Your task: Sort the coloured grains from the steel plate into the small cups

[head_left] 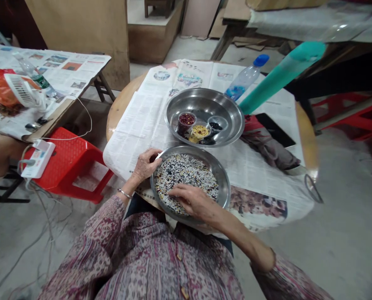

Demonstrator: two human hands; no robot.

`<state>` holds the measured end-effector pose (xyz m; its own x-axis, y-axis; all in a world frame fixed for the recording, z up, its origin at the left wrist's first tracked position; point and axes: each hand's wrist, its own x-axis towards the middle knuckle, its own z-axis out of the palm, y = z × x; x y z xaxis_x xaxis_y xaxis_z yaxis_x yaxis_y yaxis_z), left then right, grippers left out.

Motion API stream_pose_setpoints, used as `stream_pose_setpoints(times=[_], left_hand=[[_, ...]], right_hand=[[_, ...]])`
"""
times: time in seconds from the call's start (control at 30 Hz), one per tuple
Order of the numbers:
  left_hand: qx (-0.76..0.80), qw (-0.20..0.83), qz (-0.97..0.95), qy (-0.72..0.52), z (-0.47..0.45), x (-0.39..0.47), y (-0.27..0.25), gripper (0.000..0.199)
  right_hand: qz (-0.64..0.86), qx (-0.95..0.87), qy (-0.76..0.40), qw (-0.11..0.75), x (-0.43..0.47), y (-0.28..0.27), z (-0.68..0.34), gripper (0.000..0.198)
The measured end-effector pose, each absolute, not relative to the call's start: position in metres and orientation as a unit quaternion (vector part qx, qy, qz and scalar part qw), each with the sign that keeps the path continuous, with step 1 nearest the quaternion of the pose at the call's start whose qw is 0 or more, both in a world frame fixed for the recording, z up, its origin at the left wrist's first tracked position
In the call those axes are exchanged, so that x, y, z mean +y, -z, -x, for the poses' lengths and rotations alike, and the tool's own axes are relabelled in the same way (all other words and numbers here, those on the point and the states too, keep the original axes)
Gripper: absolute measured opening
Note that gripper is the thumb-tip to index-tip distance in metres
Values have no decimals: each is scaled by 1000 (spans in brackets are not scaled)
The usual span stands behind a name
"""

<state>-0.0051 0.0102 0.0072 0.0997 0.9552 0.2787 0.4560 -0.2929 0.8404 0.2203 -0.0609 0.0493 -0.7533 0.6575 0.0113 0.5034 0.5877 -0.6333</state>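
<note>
Newspaper (251,164) beneath, left hand (146,163) curls at bowl rim (227,187), right hand (192,199) over grains (190,170).

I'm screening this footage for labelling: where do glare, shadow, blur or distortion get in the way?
Head view: glare on the rear basin and the plastic sheet; head view: darkness hides detail beneath that sheet; head view: fine newsprint is too soft to read; head view: sleeves look stretched near the lower corners, probably wide-angle distortion.

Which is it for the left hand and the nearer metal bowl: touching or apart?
Touching: the head view shows the left hand at the left rim of the nearer metal bowl, thumb lapping over the edge.
</note>
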Motion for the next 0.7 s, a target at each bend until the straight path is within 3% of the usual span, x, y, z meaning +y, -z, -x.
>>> stream_pose_setpoints(times=[0.23,0.47,0.6,0.7], left_hand=[[519,296,-679,-426,5,9,-10,20],[518,292,-685,-421,6,10,-9,20],[519,288,-685,-421,6,10,-8,20],[516,290,-684,-425,6,10,-8,20]], right_hand=[[308,-925,-220,3,-67,-48,-224,26],[478,-857,-132,139,-34,-34,-236,30],[527,-828,-127,143,-26,-32,-230,47],[485,-843,-193,129,-26,-31,-210,30]])
